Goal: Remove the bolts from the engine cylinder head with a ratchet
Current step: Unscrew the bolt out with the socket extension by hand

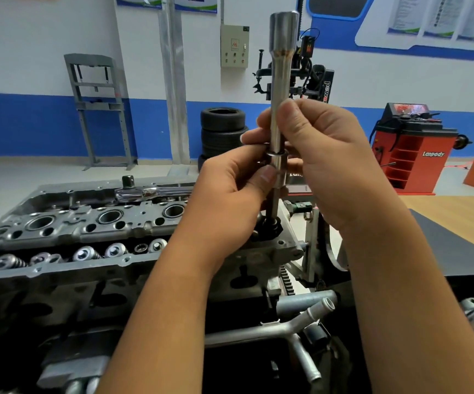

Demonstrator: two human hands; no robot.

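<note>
A long steel extension bar (280, 81) stands upright in front of me, its wide end at the top. My right hand (324, 155) grips its shaft. My left hand (235, 189) pinches the socket (279, 169) at the bar's lower end. A dark bolt shank (271, 206) hangs below the socket, over the right end of the grey cylinder head (87, 231). The chrome ratchet (150, 192) lies on the far edge of the head, with nothing holding it.
Valve springs (87, 253) line the head's near side. Metal coolant pipes (301, 317) run below the head. A stack of tyres (223, 129), a grey press frame (96, 109) and a red wheel balancer (412, 149) stand behind.
</note>
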